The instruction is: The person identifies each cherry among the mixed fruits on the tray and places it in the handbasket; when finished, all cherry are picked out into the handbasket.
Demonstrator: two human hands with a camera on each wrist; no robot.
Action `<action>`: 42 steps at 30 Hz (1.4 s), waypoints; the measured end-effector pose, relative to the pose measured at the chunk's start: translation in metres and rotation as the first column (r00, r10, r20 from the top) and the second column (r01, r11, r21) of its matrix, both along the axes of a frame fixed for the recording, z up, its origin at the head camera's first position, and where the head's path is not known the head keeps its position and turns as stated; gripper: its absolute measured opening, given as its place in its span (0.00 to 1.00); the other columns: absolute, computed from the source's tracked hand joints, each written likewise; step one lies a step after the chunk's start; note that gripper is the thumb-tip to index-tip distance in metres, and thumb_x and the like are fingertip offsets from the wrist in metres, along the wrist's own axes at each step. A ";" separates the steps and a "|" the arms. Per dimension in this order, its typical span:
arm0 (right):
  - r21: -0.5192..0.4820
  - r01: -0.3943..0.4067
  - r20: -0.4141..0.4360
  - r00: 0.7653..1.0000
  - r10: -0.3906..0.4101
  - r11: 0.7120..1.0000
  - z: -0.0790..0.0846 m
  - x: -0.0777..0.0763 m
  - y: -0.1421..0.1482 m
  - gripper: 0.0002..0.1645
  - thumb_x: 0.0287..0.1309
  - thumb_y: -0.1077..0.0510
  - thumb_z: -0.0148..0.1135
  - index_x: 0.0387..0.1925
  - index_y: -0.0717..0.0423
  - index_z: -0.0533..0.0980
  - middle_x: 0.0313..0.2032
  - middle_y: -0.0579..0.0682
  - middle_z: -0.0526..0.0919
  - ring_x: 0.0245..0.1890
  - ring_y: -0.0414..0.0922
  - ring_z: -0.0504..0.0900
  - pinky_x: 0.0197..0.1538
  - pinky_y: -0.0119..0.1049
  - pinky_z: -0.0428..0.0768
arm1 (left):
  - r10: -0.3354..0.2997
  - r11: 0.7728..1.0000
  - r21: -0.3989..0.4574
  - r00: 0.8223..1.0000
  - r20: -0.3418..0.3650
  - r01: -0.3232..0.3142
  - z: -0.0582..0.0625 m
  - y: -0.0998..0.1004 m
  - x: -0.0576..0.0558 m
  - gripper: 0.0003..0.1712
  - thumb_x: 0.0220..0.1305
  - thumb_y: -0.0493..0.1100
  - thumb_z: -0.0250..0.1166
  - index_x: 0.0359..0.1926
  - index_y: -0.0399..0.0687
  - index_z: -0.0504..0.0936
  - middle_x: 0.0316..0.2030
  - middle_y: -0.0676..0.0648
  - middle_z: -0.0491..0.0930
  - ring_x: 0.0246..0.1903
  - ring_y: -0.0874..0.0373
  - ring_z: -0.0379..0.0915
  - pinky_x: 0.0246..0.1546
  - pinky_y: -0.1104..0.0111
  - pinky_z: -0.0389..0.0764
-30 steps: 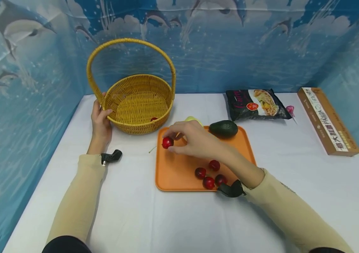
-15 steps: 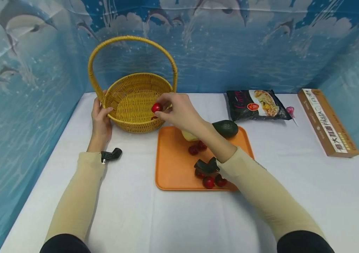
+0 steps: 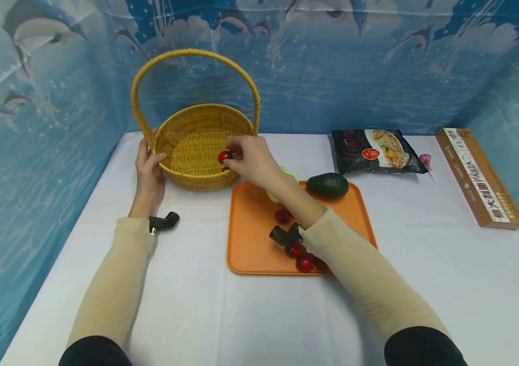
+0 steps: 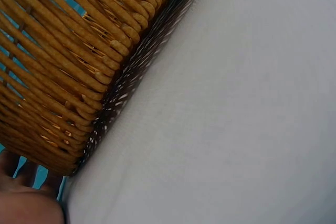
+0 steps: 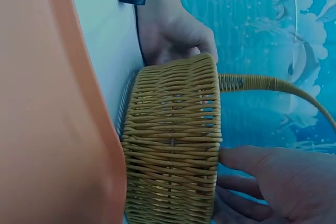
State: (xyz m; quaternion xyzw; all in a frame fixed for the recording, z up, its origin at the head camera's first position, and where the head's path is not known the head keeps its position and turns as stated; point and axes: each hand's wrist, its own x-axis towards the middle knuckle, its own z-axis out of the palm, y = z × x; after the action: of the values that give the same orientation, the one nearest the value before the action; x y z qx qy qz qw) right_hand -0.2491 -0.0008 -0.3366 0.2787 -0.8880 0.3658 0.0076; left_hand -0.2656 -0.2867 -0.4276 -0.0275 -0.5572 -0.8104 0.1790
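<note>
A yellow wicker basket (image 3: 200, 182) with a tall hoop handle stands at the back left. My left hand (image 3: 150, 175) grips its left side, thumb on the rim; in the left wrist view only some fingers (image 4: 31, 203) show beside the weave. Over the basket's right front rim, my right hand (image 3: 255, 158) pinches a red cherry (image 3: 224, 156) between thumb and fingers. Below that, a sliver of another cherry (image 3: 225, 169) shows inside the basket. In the right wrist view the right hand (image 5: 283, 182) is at the rim, the cherry hidden behind the wall.
On the orange tray (image 3: 245, 254) lie several cherries (image 3: 305, 263), an avocado (image 3: 328, 185) and a yellow-green fruit (image 3: 274, 197) partly behind my right forearm. A black food packet (image 3: 373, 152), a lollipop (image 3: 426, 161) and a brown pasta box (image 3: 481, 178) sit to the right.
My right hand has carried the cherry from above the tray's left back corner up and left to the basket's rim. The left hand keeps its hold on the basket.
</note>
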 end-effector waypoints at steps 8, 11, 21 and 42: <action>-0.027 -0.059 -0.009 0.998 0.058 0.998 0.007 0.024 0.030 0.23 0.69 0.60 0.68 0.62 0.62 0.80 0.55 0.59 0.85 0.53 0.52 0.87 0.59 0.43 0.83 | -0.015 1.000 -0.003 0.999 0.038 0.015 -0.004 0.002 0.003 0.41 0.62 0.30 0.51 0.78 0.46 0.66 0.76 0.41 0.68 0.74 0.46 0.62 0.70 0.62 0.62; -0.067 -0.086 -0.054 0.995 0.082 0.994 0.012 0.037 0.047 0.21 0.69 0.62 0.67 0.61 0.60 0.82 0.54 0.56 0.86 0.52 0.51 0.88 0.57 0.42 0.84 | -0.012 1.000 -0.016 1.000 0.025 0.012 -0.002 0.001 0.002 0.41 0.63 0.30 0.51 0.79 0.46 0.65 0.77 0.42 0.67 0.75 0.45 0.61 0.72 0.61 0.61; -0.112 -0.098 -0.062 0.994 0.092 0.989 0.000 0.092 0.108 0.20 0.68 0.58 0.70 0.60 0.50 0.83 0.53 0.49 0.88 0.50 0.44 0.90 0.54 0.46 0.86 | -0.003 1.000 -0.012 1.000 0.015 0.003 -0.003 -0.002 0.002 0.39 0.63 0.29 0.50 0.76 0.48 0.69 0.76 0.42 0.68 0.75 0.48 0.63 0.71 0.63 0.62; 0.105 -0.027 -0.102 0.994 0.038 0.994 -0.033 0.095 0.155 0.21 0.60 0.60 0.77 0.55 0.56 0.84 0.46 0.50 0.88 0.47 0.48 0.88 0.52 0.50 0.86 | -0.037 0.999 0.037 0.999 -0.019 0.038 0.000 -0.002 -0.008 0.36 0.62 0.30 0.53 0.73 0.48 0.71 0.75 0.40 0.67 0.76 0.48 0.60 0.73 0.62 0.59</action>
State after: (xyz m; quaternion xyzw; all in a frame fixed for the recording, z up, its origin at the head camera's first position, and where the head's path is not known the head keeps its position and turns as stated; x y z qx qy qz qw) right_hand -0.1539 0.1546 -0.3700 0.3119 -0.8995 0.3042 0.0332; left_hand -0.2732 -0.2885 -0.4281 -0.0421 -0.5398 -0.8235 0.1694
